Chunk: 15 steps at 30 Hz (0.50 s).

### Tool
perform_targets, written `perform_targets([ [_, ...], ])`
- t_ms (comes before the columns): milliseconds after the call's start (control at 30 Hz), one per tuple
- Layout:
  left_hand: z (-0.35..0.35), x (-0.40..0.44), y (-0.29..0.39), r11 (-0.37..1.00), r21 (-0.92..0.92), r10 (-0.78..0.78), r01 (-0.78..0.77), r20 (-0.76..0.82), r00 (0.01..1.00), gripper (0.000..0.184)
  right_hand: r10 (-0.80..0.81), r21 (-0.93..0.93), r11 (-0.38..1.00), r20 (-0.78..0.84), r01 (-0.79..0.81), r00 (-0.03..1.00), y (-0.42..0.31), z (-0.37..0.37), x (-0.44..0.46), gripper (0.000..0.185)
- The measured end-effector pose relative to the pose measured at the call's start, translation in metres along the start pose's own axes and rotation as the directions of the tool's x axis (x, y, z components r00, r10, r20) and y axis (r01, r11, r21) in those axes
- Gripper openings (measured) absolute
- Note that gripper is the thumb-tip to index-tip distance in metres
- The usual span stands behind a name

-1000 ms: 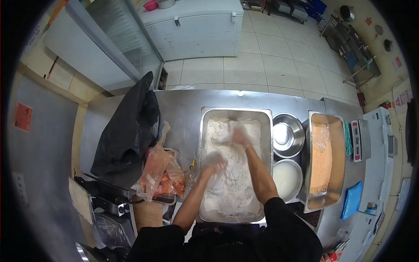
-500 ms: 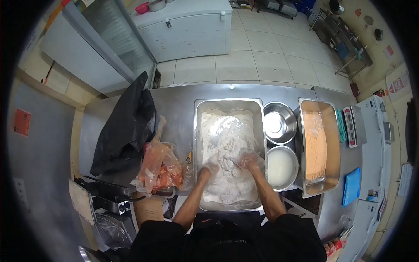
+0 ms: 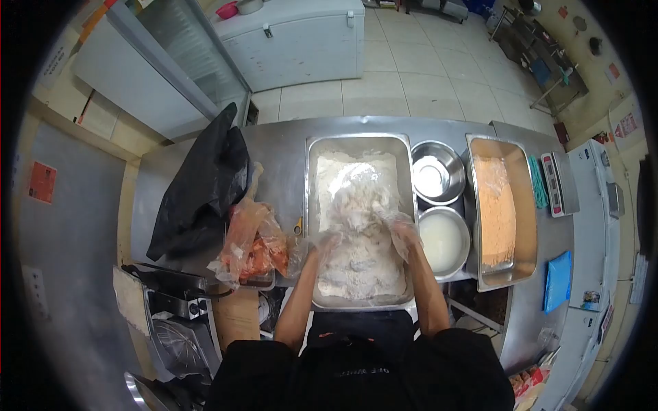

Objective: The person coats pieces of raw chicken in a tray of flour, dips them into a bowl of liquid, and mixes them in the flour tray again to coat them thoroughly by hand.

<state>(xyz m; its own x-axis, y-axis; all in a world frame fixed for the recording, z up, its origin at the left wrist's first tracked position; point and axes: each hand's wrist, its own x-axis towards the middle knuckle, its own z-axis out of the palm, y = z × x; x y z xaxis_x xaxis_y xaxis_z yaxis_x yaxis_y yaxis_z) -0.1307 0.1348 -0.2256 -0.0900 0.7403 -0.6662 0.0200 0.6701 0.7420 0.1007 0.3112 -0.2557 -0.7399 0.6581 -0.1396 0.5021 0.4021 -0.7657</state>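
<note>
- Head view: L hand (image 3: 327, 241) in thin clear plastic glove, at L side of pan, over the powder near the wall. Fingers blurred & partly hidden; can't tell if open or closed, or gripping anything.
- R hand (image 3: 406, 233), also in clear plastic, opp. side, close to R wall. Fingers blurred too; can't tell if open, closed or gripping.
- Large rect. silver steel pan (image 3: 360, 137) on grey metal worktop (image 3: 274, 161), directly in front of person, long sides running away from body.
- Loose white powder (image 3: 367, 264) spread in pan, near end to far end; lumpy powder-coated mass (image 3: 360, 209) mid-pan, btwn the hands, outlines blurred.
- R of pan: two round silver steel bowls, one behind the other. Far bowl (image 3: 433, 177) shiny inside; near bowl (image 3: 466, 241) w/ white liquid (image 3: 440, 240).
- Next R: deep rect. steel container (image 3: 523, 219) w/ pale orange powder (image 3: 496, 212).
- Beyond it: teal cord bundle (image 3: 537, 181), red-&-silver scale (image 3: 552, 185); blue flat packet (image 3: 558, 281) nearer person.
- L of pan: yellow-handled scissors (image 3: 298, 226) just beside; clear plastic bag (image 3: 247, 226) w/ red-orange pieces (image 3: 255, 262); crumpled black plastic bag (image 3: 199, 185) farther L.
</note>
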Motion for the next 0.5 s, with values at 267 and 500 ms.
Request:
perform_targets([
  [267,0.069,-0.027,-0.042,0.193,0.959,-0.143,-0.206,0.235,0.961,0.042,-0.019,-0.299,0.954,-0.041,0.005,0.999,0.057,0.148,-0.087,0.027],
  [500,0.048,-0.027,-0.028,0.711,-0.698,-0.02,-0.083,-0.138,0.99,0.039,0.059,0.31,0.95,-0.28,0.032,0.958,-0.018,0.099,-0.047,0.016],
])
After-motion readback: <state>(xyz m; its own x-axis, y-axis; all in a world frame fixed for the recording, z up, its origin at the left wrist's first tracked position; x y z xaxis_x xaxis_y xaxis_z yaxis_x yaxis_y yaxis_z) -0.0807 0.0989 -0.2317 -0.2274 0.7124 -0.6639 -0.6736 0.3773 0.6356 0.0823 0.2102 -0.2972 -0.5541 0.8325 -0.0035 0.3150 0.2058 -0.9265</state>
